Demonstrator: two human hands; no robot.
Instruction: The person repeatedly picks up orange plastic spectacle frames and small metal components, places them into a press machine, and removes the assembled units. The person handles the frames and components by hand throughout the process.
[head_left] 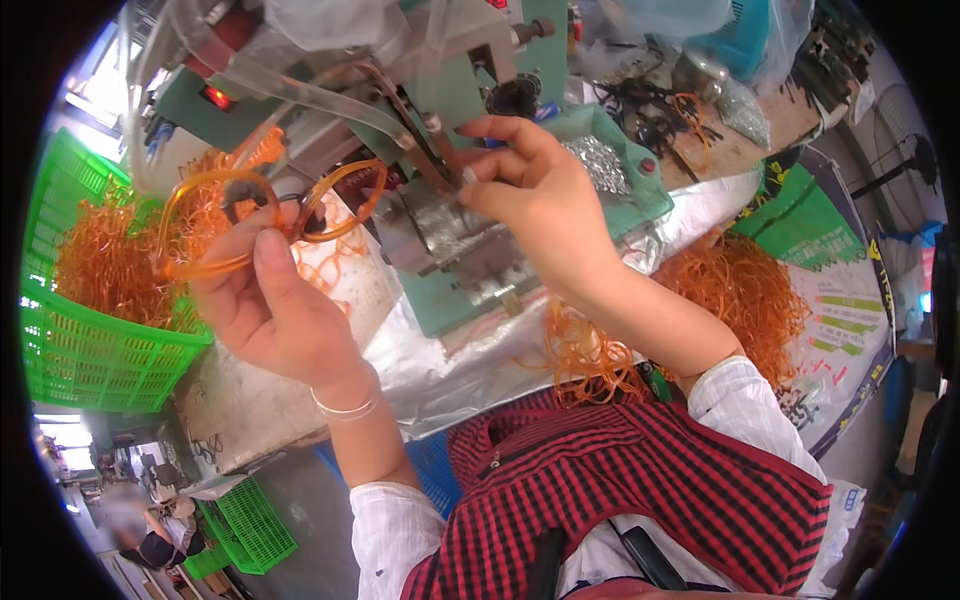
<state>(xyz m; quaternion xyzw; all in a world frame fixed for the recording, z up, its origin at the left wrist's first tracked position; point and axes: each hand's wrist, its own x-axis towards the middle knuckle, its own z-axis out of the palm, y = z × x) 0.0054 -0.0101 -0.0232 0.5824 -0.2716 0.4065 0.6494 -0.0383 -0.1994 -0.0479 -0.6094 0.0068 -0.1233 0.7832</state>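
Observation:
My left hand (290, 305) is closed, with thumb and fingers pinching an orange translucent spectacle frame (222, 268) near its middle. Both lens rims are without lenses, and the right rim reaches toward the machine. At the green bench machine (437, 310), my right hand (540, 190) has its thumb and index finger brought together beside an upright metal part. Whatever lies between those fingertips is too small to make out. Just right of that hand, a green tray (650, 195) on the machine holds a heap of small silvery metal parts (598, 163).
A green plastic basket (100, 345) at left is filled with orange frames. More orange frames (735, 300) are heaped at right beside my forearm, and some lie at the bench's front edge. Clear hoses (300, 95) cross above my left hand. A person (160, 530) is far off at lower left.

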